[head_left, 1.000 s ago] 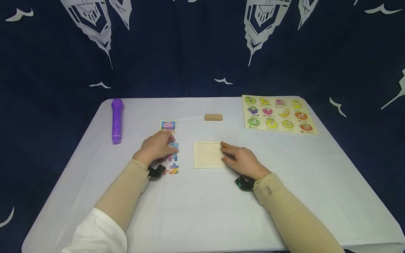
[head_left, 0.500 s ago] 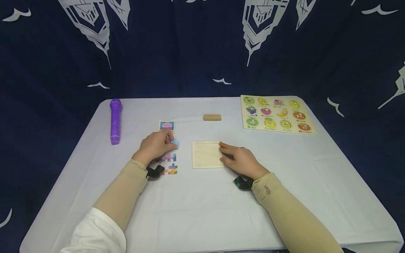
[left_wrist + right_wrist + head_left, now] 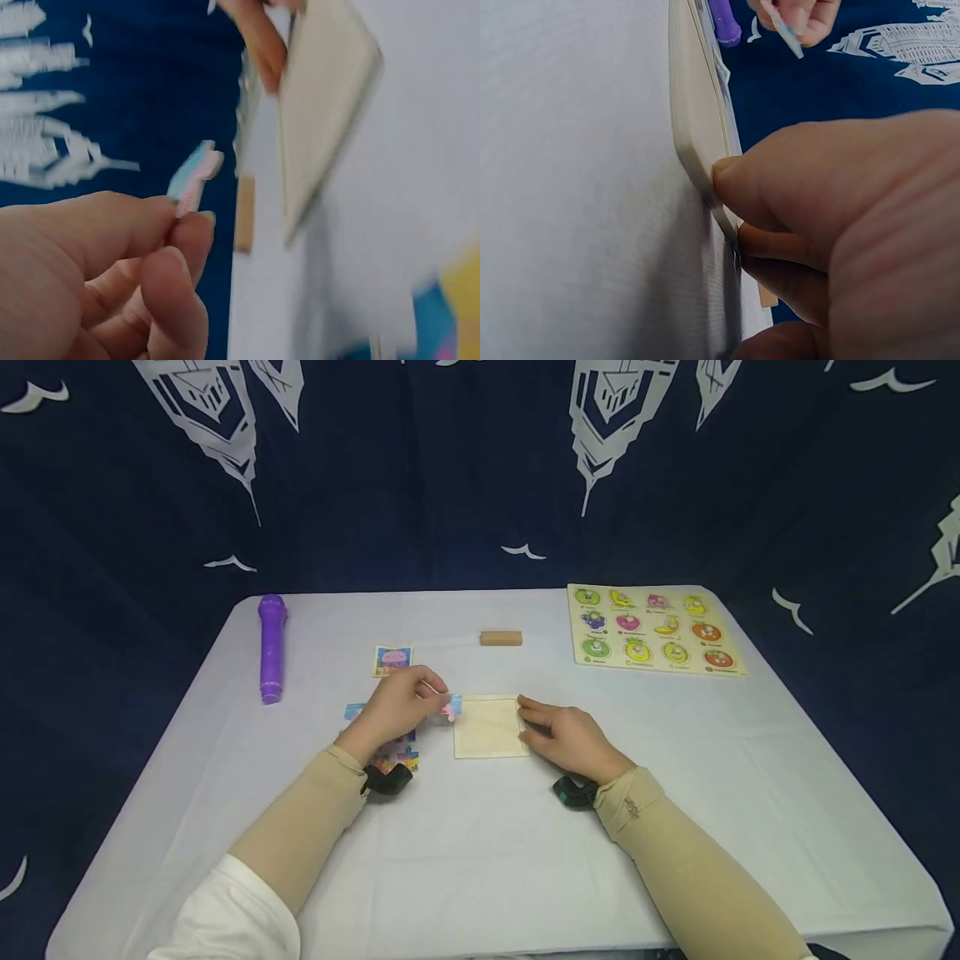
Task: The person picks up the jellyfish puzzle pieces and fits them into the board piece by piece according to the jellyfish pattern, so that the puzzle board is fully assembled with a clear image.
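My left hand (image 3: 401,700) pinches a small light blue and pink jigsaw piece (image 3: 196,174) between thumb and fingertips. That hand is just left of a square, pale wooden puzzle tray (image 3: 489,728), and the piece is beside the tray's upper left corner. With thumb and fingers, my right hand (image 3: 573,742) holds the tray's right edge; the right wrist view shows the thumb (image 3: 739,180) against its rim. Under and beside my left hand lie several jigsaw pieces (image 3: 408,762), partly hidden by the hand and wrist.
A small picture card (image 3: 393,660) lies beyond my left hand. A tan wooden block (image 3: 501,638) is behind the tray. The purple microphone-shaped object (image 3: 272,647) stands far left, and a fruit picture board (image 3: 654,628) lies at the back right.
My left hand has picked up the light blue piece from the group and carried it right, towards the tray. The right hand stays at the tray's edge.
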`<state>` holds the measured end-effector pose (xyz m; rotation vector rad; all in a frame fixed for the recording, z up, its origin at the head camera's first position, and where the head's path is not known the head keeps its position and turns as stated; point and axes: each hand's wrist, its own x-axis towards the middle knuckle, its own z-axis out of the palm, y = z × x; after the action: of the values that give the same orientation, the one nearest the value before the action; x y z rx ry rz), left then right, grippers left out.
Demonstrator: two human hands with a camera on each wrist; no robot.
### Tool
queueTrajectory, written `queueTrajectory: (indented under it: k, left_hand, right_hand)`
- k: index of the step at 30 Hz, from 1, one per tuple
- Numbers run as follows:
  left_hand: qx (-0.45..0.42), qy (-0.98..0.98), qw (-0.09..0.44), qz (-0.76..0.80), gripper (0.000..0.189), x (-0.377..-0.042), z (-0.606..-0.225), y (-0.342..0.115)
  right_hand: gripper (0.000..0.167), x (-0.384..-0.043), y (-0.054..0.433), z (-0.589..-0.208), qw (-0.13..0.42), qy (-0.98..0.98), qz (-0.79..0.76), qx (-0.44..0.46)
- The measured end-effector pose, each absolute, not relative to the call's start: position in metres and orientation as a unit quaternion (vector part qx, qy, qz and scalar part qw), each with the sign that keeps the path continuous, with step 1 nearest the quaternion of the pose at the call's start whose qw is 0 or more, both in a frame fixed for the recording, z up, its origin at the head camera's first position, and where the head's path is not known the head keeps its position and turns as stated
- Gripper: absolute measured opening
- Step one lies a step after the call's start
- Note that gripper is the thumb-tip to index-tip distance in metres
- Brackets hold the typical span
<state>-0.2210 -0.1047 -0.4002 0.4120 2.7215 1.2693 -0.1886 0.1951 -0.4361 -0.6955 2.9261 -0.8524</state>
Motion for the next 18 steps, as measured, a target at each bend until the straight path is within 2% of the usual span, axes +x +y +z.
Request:
queueTrajectory:
  k: [12, 18]
  left_hand:
    - [0.089, 0.938, 0.034, 0.333, 0.012, -0.219, -0.404, -0.046]
    - [0.084, 0.939, 0.052, 0.33, 0.021, -0.219, -0.411, -0.028]
  right_hand:
    - [0.048, -0.194, 0.196, -0.435, 0.016, 0.935, -0.276, -0.221]
    - [0.046, -0.191, 0.2, -0.436, 0.005, 0.934, -0.272, -0.23]
